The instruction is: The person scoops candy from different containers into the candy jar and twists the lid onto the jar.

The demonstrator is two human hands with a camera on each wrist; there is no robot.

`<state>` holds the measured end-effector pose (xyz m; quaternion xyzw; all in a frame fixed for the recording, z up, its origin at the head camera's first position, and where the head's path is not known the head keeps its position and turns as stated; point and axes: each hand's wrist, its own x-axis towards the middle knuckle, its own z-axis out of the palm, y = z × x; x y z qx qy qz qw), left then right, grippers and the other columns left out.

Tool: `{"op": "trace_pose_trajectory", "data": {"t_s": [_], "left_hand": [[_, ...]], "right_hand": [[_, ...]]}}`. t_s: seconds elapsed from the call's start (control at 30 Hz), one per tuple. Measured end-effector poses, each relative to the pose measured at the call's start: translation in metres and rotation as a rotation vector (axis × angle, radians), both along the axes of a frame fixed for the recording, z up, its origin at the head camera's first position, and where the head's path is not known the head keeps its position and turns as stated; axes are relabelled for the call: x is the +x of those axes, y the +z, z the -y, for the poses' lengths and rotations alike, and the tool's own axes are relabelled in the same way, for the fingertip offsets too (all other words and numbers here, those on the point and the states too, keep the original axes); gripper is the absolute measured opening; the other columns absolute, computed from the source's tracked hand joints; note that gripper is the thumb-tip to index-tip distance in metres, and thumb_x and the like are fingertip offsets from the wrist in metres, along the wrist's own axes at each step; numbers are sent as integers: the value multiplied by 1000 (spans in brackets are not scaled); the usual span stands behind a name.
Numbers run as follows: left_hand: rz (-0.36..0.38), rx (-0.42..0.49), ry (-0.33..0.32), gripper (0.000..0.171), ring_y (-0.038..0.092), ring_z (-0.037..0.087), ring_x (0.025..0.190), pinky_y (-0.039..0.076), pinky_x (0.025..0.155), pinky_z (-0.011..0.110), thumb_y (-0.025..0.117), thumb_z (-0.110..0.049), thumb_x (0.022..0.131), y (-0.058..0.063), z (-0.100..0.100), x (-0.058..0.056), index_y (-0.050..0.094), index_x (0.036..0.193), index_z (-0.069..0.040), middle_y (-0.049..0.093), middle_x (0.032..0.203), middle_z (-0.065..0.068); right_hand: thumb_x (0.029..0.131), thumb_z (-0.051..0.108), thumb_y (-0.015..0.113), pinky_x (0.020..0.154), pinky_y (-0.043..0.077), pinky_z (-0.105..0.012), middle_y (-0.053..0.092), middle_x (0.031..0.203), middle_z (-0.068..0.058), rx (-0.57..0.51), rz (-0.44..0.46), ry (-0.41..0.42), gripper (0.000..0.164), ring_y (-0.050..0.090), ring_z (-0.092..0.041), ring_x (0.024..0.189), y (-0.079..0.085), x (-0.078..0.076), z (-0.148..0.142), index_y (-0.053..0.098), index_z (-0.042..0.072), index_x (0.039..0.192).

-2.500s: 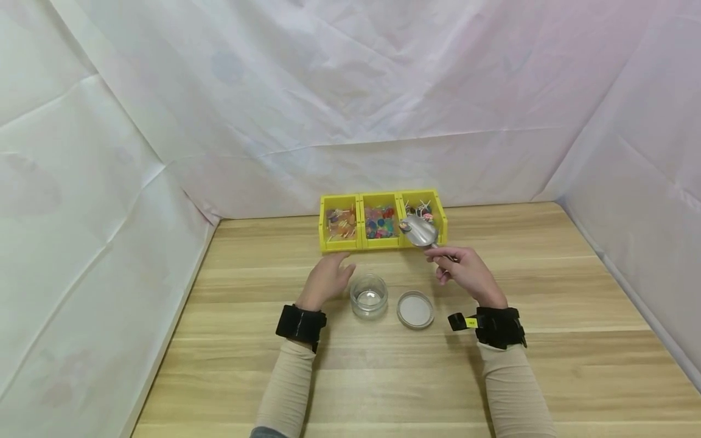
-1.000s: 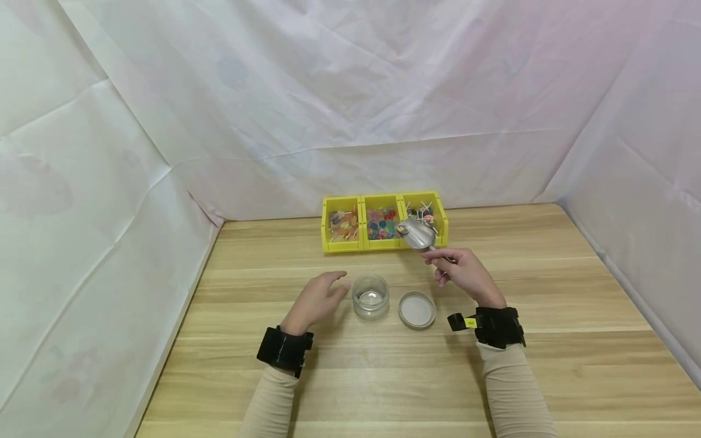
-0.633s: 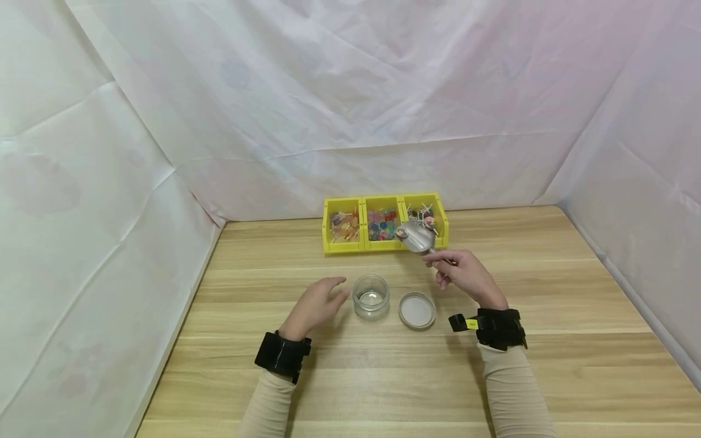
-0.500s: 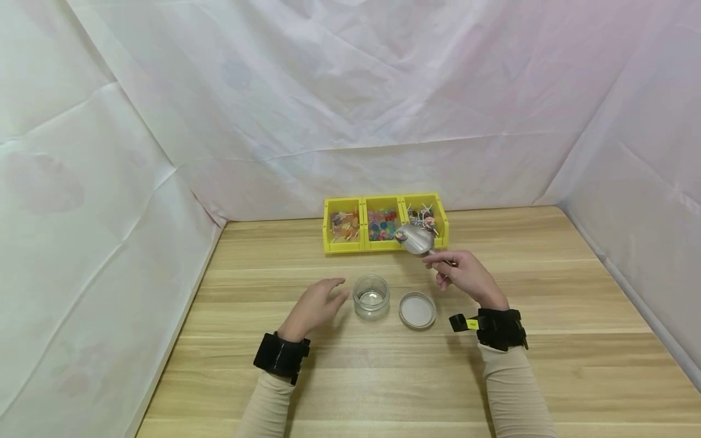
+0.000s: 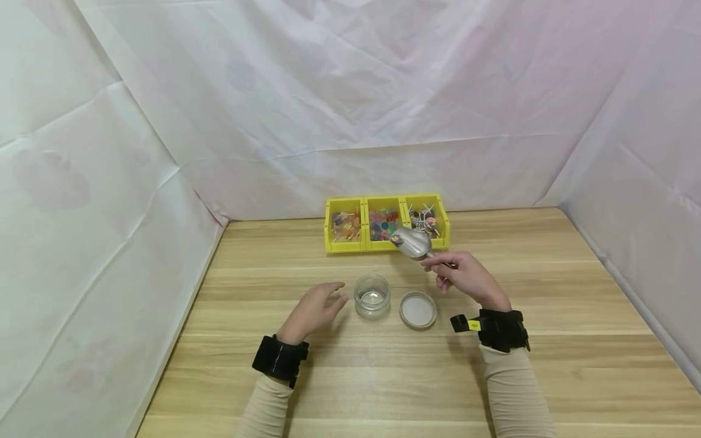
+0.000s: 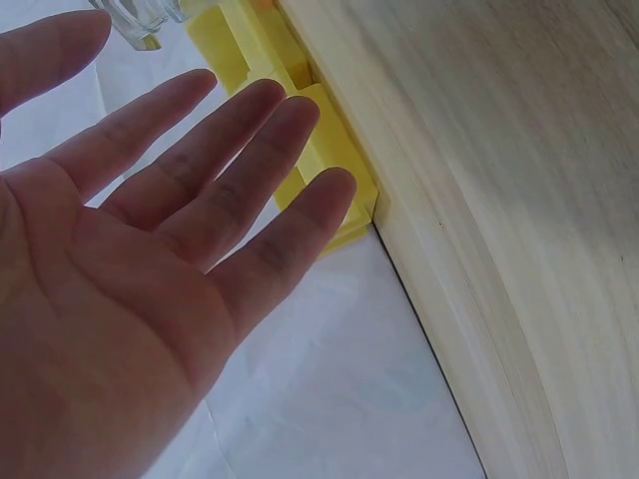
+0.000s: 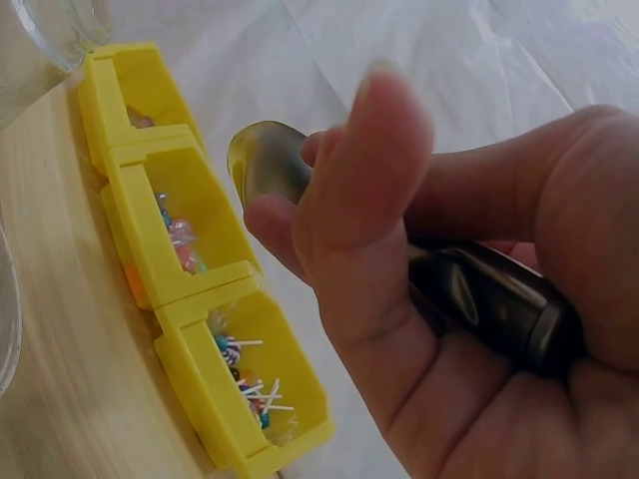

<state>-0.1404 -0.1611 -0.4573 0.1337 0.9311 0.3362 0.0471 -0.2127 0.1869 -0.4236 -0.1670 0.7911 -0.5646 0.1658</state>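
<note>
My right hand (image 5: pixel 464 278) grips the dark handle (image 7: pixel 499 304) of a metal scoop (image 5: pixel 414 244). The scoop's bowl is raised near the front of the yellow bins, with a small colourful candy (image 5: pixel 397 239) at its tip. To the left, my left hand (image 5: pixel 313 310) holds nothing; its fingers are extended in the left wrist view, the thumb apart. Close beside its fingertips stands a clear glass jar (image 5: pixel 372 298), uncapped, with nothing seen inside. A round lid (image 5: pixel 418 311) lies flat on the table, right of the jar and below the scoop.
Three joined yellow bins (image 5: pixel 346 247) stand at the back of the wooden table (image 5: pixel 383 377). Orange-toned lollipops (image 5: pixel 346 227) fill the left one, wrapped colourful candies (image 5: pixel 383 224) the middle one, white-stick lollipops (image 5: pixel 423 220) the right one. White cloth (image 5: pixel 350 109) hangs behind and at both sides.
The scoop has moved from over the right bin toward me and slightly left, tilting on the way. My left hand has drawn back from near the bins to beside the jar.
</note>
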Motion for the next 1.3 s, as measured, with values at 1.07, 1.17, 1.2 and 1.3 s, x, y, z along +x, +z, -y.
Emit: {"op": "trace_pose_trajectory", "data": {"t_s": [1.07,1.17,1.2,1.3], "left_hand": [[44,39,-71,60,55,32,128,45,107,48,69,-36,93,-1,-5,2,53,140,-2,56,141,16],[43,41,-62,62,56,33,126,46,105,49,70,-38,92,-2,-6,1,53,140,-3,57,139,17],[46,38,-58,63,57,33,125,47,104,49,70,-39,92,-2,-6,1,53,140,-3,57,139,17],[44,33,-55,66,59,33,122,49,102,49,72,-41,90,-3,-8,0,53,140,-3,58,138,18]], "right_hand": [[102,11,54,57,58,-33,64,104,-18,22,-7,155,23,62,-19,66,5,5,-5,71,3,115],[102,11,54,57,58,-35,65,104,-17,24,-9,170,23,61,-18,67,5,5,-4,71,4,116],[102,11,54,58,58,-37,66,105,-17,25,-7,175,23,61,-18,67,5,5,-4,71,5,116],[102,12,54,59,58,-41,67,105,-16,24,-2,191,23,61,-17,66,5,6,-4,70,5,117]]}}
